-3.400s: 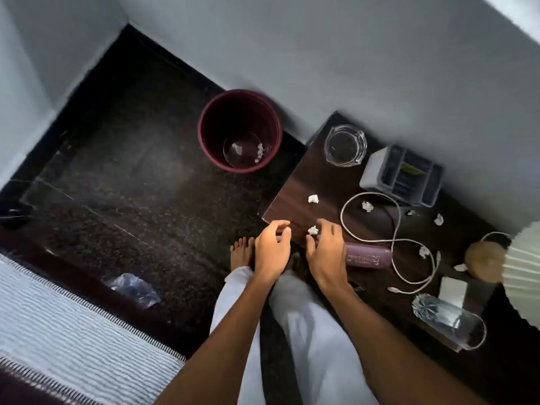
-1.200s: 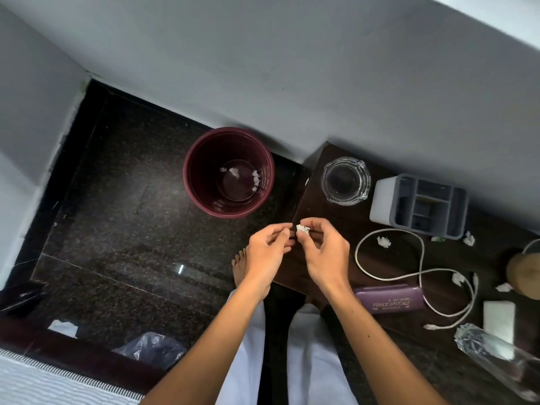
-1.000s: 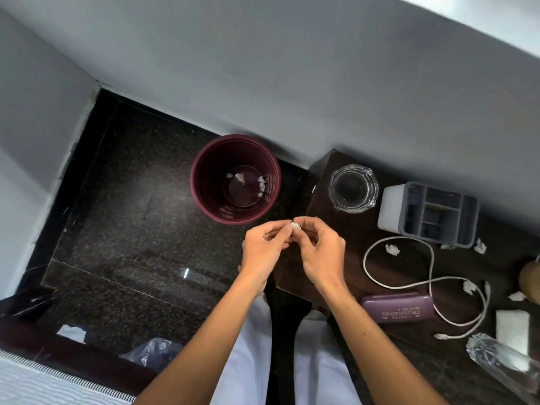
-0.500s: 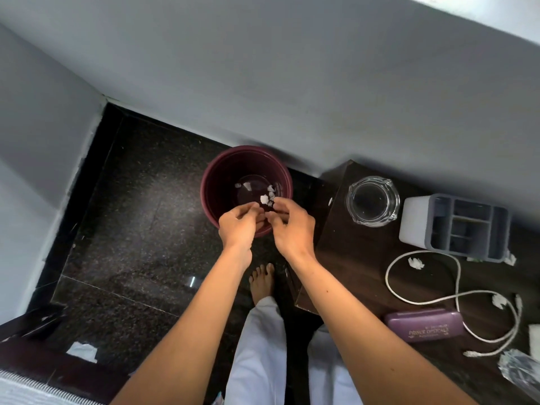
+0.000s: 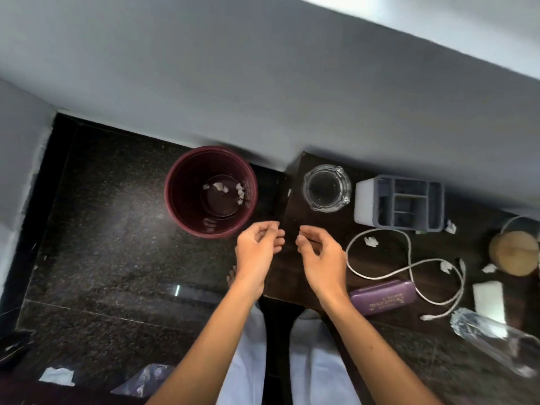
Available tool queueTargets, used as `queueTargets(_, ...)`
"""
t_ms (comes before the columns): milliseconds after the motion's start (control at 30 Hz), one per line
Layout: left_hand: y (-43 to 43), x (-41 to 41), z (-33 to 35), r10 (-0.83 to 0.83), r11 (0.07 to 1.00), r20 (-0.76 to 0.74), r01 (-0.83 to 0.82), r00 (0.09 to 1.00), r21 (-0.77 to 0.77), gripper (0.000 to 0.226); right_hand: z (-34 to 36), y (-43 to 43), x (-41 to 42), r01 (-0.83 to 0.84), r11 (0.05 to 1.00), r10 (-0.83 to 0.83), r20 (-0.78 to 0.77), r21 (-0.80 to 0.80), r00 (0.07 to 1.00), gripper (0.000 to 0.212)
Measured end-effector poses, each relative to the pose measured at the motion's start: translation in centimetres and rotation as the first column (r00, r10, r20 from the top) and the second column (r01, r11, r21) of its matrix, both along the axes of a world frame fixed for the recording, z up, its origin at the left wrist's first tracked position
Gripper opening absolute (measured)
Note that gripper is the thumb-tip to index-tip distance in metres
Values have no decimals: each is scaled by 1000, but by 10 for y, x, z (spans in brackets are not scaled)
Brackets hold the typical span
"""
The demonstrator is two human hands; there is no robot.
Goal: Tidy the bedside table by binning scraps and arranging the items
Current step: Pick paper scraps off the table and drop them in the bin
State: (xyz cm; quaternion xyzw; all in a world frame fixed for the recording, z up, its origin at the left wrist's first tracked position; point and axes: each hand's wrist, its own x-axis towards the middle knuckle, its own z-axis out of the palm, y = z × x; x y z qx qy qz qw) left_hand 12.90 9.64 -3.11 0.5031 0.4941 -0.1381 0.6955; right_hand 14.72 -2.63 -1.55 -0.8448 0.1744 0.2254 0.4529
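While beside the glasses case [image 5: 382,298], cable [image 5: 377,277] around paper scrap [image 5: 371,242].

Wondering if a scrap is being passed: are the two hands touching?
Apart. The head view shows a strip of dark table between the fingertips of the left hand and the right hand; both are loosely curled and empty.

Bedside table [image 5: 321,222] with cable [image 5: 410,252], scraps [image 5: 371,241], case [image 5: 382,298]
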Motion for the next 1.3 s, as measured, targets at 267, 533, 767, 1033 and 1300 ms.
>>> queueTargets(267, -100, -4, 16, -222, 974, 45, 224, 974, -40, 14, 5, -101, 2, 160, 950, -144, 81, -266, 986, 18)
queueTargets(533, -136, 4, 11, -286, 958, 22, 286, 958, -34, 15, -17, -124, 13, 115, 922, -70, 134, -370, 989, 28)
queueTargets(767, -136, 7, 5, -317, 948, 5, 317, 948, 6, 14, -31, -119, 19, 7, 915, 43, 113, -404, 993, 24)
queueTargets(1033, -127, 0, 13, -216, 976, 38, 215, 976, 31, 13, -10, -123, 7, 66, 960, -26, 150, -272, 988, 12)
queueTargets(1300, -87, -20, 28, -81, 997, 148, 80, 986, 13, 16, 26, -71, -14, -44, 999, 45, 115, -16, 992, 12)
